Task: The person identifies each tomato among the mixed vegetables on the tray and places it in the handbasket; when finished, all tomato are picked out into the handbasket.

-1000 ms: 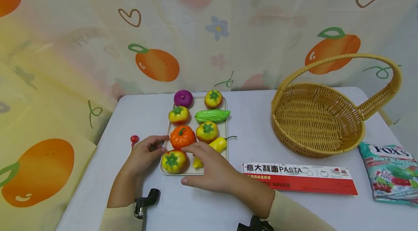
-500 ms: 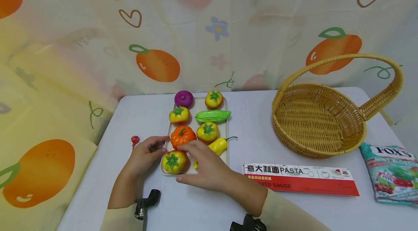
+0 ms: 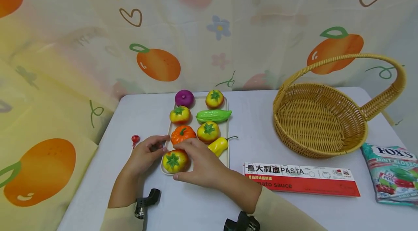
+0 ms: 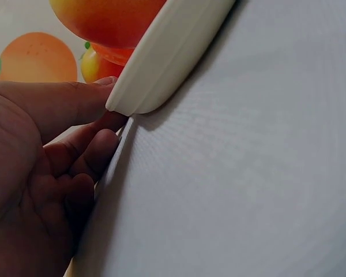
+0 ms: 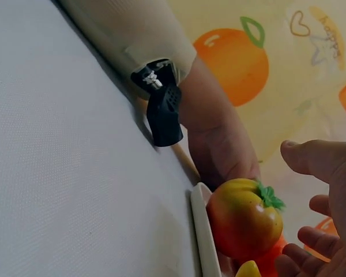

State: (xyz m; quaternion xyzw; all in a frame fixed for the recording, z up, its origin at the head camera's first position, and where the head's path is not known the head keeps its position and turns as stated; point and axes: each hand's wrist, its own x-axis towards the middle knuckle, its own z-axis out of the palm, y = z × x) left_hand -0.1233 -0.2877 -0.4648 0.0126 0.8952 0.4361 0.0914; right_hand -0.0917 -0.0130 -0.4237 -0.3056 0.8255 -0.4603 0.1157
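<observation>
At the left rim of a cream tray [image 3: 224,159], my left hand [image 3: 143,155] pinches the edge. The left wrist view has the thumb on the rim and curled fingers beneath it. My right hand [image 3: 205,162] hovers over the tray's near end, thumb and fingers spread around the right side of a yellow-red toy tomato [image 3: 175,161]. A gap separates them in the right wrist view. Behind the tomato sit an orange toy pumpkin [image 3: 183,134] and a yellow toy pepper [image 3: 218,146], partly hidden by the right hand.
Farther back on the tray are a green toy bitter melon [image 3: 213,116], a purple toy onion [image 3: 184,98] and more toy tomatoes [image 3: 208,131]. A wicker basket [image 3: 320,122], a pasta box [image 3: 302,180] and a candy bag [image 3: 390,174] lie right. A red lollipop [image 3: 135,138] is left.
My right hand has shifted left, closer to the near tomato, and covers more of the yellow pepper. The left hand has stayed at the tray's rim.
</observation>
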